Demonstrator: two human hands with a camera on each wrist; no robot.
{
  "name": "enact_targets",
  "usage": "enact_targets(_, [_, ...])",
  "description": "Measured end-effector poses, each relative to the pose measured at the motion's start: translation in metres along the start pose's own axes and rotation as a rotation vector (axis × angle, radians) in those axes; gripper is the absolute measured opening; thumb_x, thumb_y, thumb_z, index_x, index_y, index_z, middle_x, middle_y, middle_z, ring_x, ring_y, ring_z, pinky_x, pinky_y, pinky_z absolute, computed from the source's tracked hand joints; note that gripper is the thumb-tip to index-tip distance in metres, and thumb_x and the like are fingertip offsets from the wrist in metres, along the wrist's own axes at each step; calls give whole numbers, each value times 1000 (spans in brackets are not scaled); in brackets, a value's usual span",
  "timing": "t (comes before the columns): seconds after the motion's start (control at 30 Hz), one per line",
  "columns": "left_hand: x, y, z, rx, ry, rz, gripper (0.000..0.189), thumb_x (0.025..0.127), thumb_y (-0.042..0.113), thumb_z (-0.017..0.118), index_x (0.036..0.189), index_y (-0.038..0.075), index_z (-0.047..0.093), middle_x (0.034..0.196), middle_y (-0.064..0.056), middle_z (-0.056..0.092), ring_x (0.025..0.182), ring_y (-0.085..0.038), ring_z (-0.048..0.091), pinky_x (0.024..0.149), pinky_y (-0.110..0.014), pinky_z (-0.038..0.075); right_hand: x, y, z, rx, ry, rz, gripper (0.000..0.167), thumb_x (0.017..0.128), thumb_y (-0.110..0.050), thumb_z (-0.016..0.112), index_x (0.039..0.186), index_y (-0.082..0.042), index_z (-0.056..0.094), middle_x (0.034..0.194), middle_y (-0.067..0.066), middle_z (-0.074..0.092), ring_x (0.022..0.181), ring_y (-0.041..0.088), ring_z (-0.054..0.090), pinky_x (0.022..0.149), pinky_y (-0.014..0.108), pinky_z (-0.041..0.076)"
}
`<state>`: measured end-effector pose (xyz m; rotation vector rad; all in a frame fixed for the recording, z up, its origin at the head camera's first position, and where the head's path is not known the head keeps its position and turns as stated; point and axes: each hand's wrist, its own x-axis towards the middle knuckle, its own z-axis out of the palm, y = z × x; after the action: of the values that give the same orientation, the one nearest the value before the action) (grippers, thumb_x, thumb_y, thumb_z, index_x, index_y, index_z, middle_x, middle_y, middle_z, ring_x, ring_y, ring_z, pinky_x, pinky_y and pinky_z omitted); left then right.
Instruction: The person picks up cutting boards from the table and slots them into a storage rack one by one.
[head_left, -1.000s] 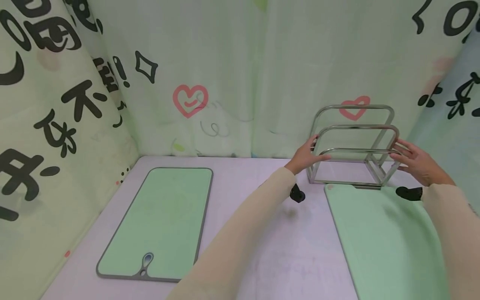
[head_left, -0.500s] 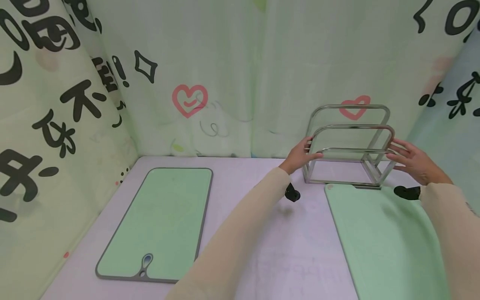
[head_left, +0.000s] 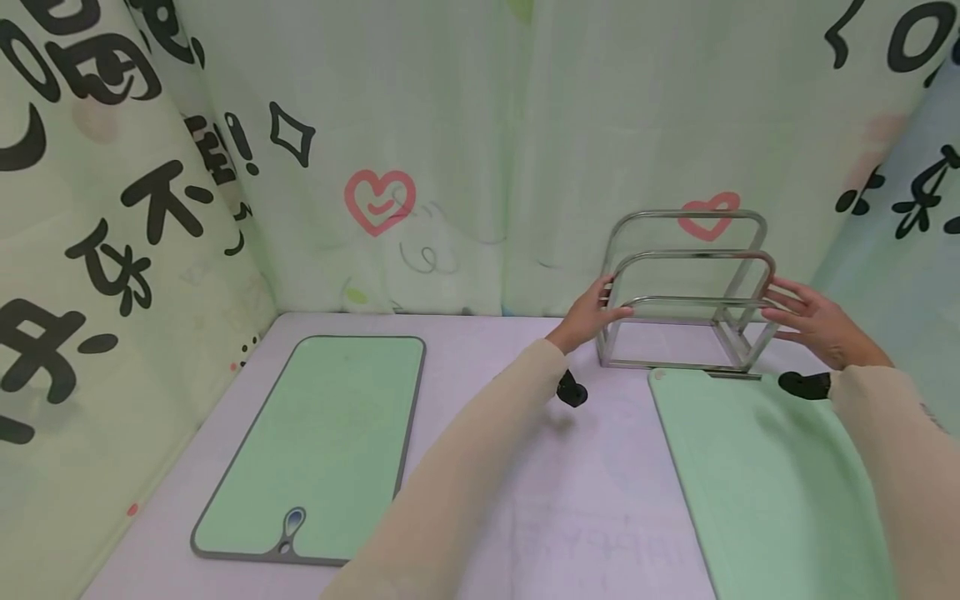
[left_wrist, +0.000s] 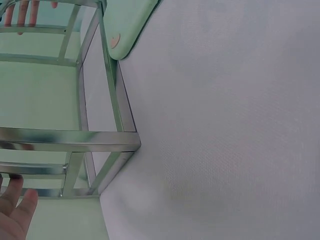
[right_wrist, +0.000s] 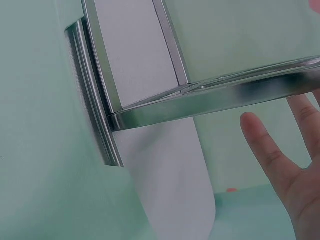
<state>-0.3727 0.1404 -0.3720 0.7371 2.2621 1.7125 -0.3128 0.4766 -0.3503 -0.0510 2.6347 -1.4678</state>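
A silver metal rack (head_left: 686,255) with several arched bars stands at the back right. My left hand (head_left: 583,318) grips its left side, thumb by the front bar and fingers round the upright; two of its digits (left_wrist: 22,205) show against the bars in the left wrist view. At the rack's right side, my right hand (head_left: 825,327) touches the bars with spread, nearly straight fingers. In the right wrist view its thumb (right_wrist: 265,142) stands apart from the metal bar. Right before the rack lies a green board (head_left: 765,492), its far edge at the rack's base.
A second green cutting board (head_left: 330,433) with a dark grey rim lies flat on the left of the lilac table (head_left: 562,500). Printed curtains (head_left: 465,125) close off the back and sides. Black straps (head_left: 804,386) sit below the wrists.
The rack has slid a little to the left, with both hands moving along with it. Both green boards have stayed where they were.
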Motion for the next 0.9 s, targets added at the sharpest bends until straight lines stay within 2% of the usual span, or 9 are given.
enact_targets(0.2, [-2, -6, -7, 53, -13, 22, 71, 93, 27, 59, 150, 12, 19, 150, -14, 34, 136, -28, 38, 106, -36, 41, 2, -6, 5, 1, -2, -2, 75, 97, -35, 47, 152, -25, -2, 158, 11, 3, 91, -28, 42, 73, 5, 44])
enact_targets(0.33, [-3, -8, -12, 98, -10, 30, 71, 94, 27, 58, 151, 12, 19, 148, -14, 37, 134, -27, 40, 105, -35, 42, 4, -8, 11, -30, 11, 2, 77, 97, -39, 47, 152, -24, -4, 157, 16, 3, 96, -26, 41, 75, 4, 43])
enact_targets(0.43, [-5, -9, -16, 123, -8, 26, 71, 94, 28, 58, 151, 12, 18, 147, -12, 39, 133, -26, 42, 105, -36, 42, 5, -10, 16, -51, 18, 12, 78, 96, -42, 46, 152, -25, -5, 157, 19, 4, 115, -11, 41, 76, 4, 42])
enact_targets(0.57, [-8, -10, -22, 142, -4, 22, 72, 94, 29, 58, 151, 14, 17, 147, -11, 39, 133, -25, 42, 106, -36, 41, 5, -13, 24, -63, 31, 18, 79, 95, -45, 46, 152, -22, -4, 157, 19, 4, 136, 24, 29, 78, 5, 41])
enact_targets(0.63, [-9, -11, -24, 142, -5, 25, 72, 94, 29, 58, 152, 14, 17, 147, -11, 39, 133, -25, 42, 105, -36, 42, 6, -15, 27, -58, 38, 16, 79, 95, -45, 46, 153, -20, -3, 158, 18, 4, 138, 32, 24, 86, 14, 44])
enact_targets(0.7, [-9, -13, -26, 146, -6, 22, 73, 94, 31, 58, 152, 15, 17, 147, -11, 39, 133, -24, 41, 105, -35, 42, 6, -16, 31, -40, 42, 15, 80, 95, -44, 47, 153, -19, -3, 158, 18, 3, 140, 36, 20, 100, 32, 44])
enact_targets(0.8, [-11, -15, -30, 150, -9, 20, 73, 94, 32, 57, 152, 16, 16, 147, -10, 39, 133, -24, 41, 105, -36, 42, 7, -18, 35, -12, 44, 12, 81, 95, -43, 48, 153, -19, -4, 158, 18, 1, 141, 41, 15, 109, 58, 29])
enact_targets(0.83, [-11, -16, -31, 150, -10, 21, 73, 94, 32, 57, 152, 16, 16, 147, -10, 39, 133, -24, 41, 105, -36, 42, 8, -18, 36, -3, 40, 11, 81, 95, -42, 48, 152, -19, -4, 158, 18, 0, 141, 42, 14, 109, 62, 25])
enact_targets(0.9, [-12, -17, -35, 149, -13, 23, 73, 94, 32, 57, 152, 16, 16, 147, -11, 39, 133, -24, 41, 106, -38, 41, 9, -19, 37, -12, 36, 8, 81, 96, -42, 48, 152, -17, -4, 157, 19, 1, 141, 43, 15, 109, 63, 24])
